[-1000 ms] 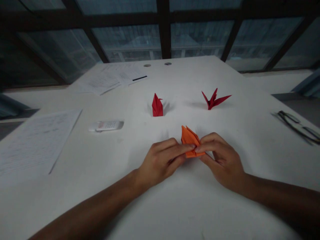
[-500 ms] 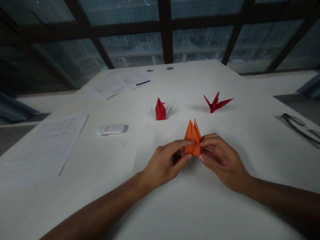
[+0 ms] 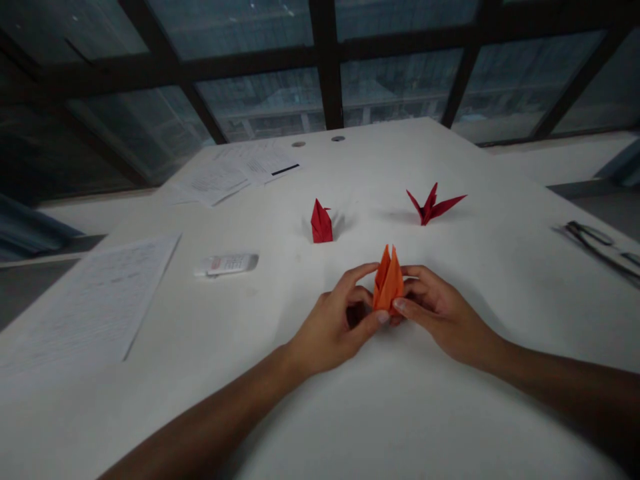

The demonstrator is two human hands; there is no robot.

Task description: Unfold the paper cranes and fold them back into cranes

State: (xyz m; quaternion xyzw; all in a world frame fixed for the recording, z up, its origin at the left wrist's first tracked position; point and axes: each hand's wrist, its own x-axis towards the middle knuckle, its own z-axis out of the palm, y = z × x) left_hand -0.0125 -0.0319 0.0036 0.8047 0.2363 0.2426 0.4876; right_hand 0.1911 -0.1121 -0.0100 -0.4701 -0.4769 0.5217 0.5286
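An orange folded origami paper (image 3: 389, 283) stands upright between my hands, two narrow points upward with a slit between them. My left hand (image 3: 343, 317) grips its lower left side, thumb at the bottom edge and fingers along the side. My right hand (image 3: 440, 312) pinches it from the right, thumb on the front near the base, the other fingers partly hidden behind. Beyond it, a red origami piece (image 3: 321, 223) with a small beak-like tip stands on the white table (image 3: 320, 413). Farther right sits a red origami crane (image 3: 430, 207) with its points spread.
To the left lie a white eraser-like item (image 3: 227, 265) and a printed sheet (image 3: 95, 300). More papers (image 3: 225, 175) lie at the far left, with a dark strip on one. Eyeglasses (image 3: 600, 247) rest at the right edge. A dark-framed window (image 3: 327, 67) stands behind the table.
The orange paper has been turned between my fingers, so its slit now faces me. My right thumb has moved onto its front, and my left index finger has shifted from its front to its side.
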